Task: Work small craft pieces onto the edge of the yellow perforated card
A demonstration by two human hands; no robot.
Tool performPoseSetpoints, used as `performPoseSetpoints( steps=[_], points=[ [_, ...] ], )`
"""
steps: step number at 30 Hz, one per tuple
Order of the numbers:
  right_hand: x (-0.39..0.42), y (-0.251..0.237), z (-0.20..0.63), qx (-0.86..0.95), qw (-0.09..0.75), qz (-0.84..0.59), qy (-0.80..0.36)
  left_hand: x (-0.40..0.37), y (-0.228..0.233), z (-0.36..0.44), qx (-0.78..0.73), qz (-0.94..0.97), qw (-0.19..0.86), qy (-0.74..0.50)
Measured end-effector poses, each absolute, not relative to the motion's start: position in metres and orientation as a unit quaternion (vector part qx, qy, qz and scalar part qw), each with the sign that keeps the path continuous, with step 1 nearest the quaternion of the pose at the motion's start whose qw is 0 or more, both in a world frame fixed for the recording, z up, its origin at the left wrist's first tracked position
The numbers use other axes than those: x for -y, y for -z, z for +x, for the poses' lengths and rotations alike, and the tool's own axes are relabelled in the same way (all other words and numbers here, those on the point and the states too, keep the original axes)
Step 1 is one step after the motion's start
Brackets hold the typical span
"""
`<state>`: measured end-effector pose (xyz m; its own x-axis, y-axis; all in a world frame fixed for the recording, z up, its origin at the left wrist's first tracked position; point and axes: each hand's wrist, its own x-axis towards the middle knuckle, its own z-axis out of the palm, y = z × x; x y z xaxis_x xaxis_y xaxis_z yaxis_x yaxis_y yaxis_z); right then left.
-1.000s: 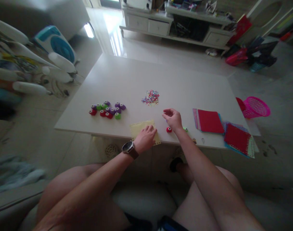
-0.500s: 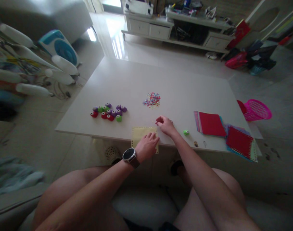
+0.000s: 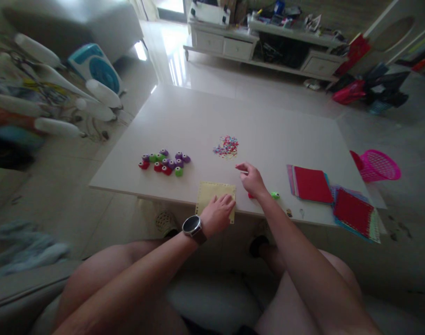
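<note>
Two hands: both work at the near edge of the white worktop (image 3: 261, 125), low in the middle of the frame.
Left hand (image 3: 219, 213): lies palm down on the near right corner of the yellow paper sheet (image 3: 212, 193), fingers together and flat, pressing it to the worktop; a dark wristwatch (image 3: 193, 226) sits on the wrist.
Right hand (image 3: 253, 179): just right of the sheet, knuckles up, thumb and forefinger drawn together towards the confetti; whether they pinch anything I cannot tell.
Yellow paper sheet: flat at the worktop's near edge, its near margin overhanging slightly, its edges showing small punched notches.
Red punch (image 3: 250, 196): mostly hidden under the right wrist.
Green punch (image 3: 275, 195): just right of that wrist, on the worktop.
Confetti heap (image 3: 226, 146): small multicoloured pile, centre of the frame, just beyond the right hand.
Cluster of punches (image 3: 165, 163): purple, green and red, left of centre, well apart from both hands.
Coloured paper stacks (image 3: 333, 197): red on top, right side of the worktop.
Pink basket (image 3: 380, 164): on the floor past the right edge.
</note>
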<state>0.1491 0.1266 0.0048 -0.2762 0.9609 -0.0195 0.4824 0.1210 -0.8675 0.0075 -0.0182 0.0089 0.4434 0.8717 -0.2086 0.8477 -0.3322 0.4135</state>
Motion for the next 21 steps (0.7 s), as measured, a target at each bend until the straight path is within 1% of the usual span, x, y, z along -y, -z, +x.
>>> performPoseSetpoints(
  steps=[4, 6, 9, 11, 14, 16, 17, 21],
  points=[
    [-0.110, -0.020, 0.162, 0.757, 0.220, -0.520, -0.330, 0.003, -0.009, 0.008, -0.524, 0.814, 0.251, -0.014],
    [-0.100, -0.023, 0.168, 0.784, 0.172, -0.502, -0.324, -0.002, -0.015, 0.011, -0.528, 0.813, 0.244, -0.013],
    [-0.086, -0.018, 0.176, 0.813, 0.085, -0.451, -0.359, 0.003, -0.033, 0.017, -0.509, 0.826, 0.240, -0.021],
    [-0.079, -0.011, 0.180, 0.829, 0.038, -0.430, -0.354, 0.011, -0.048, 0.020, -0.475, 0.837, 0.271, -0.016],
    [-0.074, -0.004, 0.182, 0.852, 0.013, -0.418, -0.314, 0.023, -0.072, 0.019, -0.449, 0.841, 0.299, -0.039],
    [-0.077, -0.012, 0.183, 0.862, 0.034, -0.407, -0.300, 0.025, -0.086, 0.017, -0.431, 0.844, 0.317, -0.047],
    [-0.080, -0.021, 0.184, 0.864, 0.060, -0.402, -0.298, 0.024, -0.091, 0.016, -0.423, 0.844, 0.327, -0.051],
    [-0.091, -0.081, 0.196, 0.836, 0.246, -0.370, -0.321, 0.017, -0.098, 0.013, -0.398, 0.835, 0.372, -0.075]
  ],
)
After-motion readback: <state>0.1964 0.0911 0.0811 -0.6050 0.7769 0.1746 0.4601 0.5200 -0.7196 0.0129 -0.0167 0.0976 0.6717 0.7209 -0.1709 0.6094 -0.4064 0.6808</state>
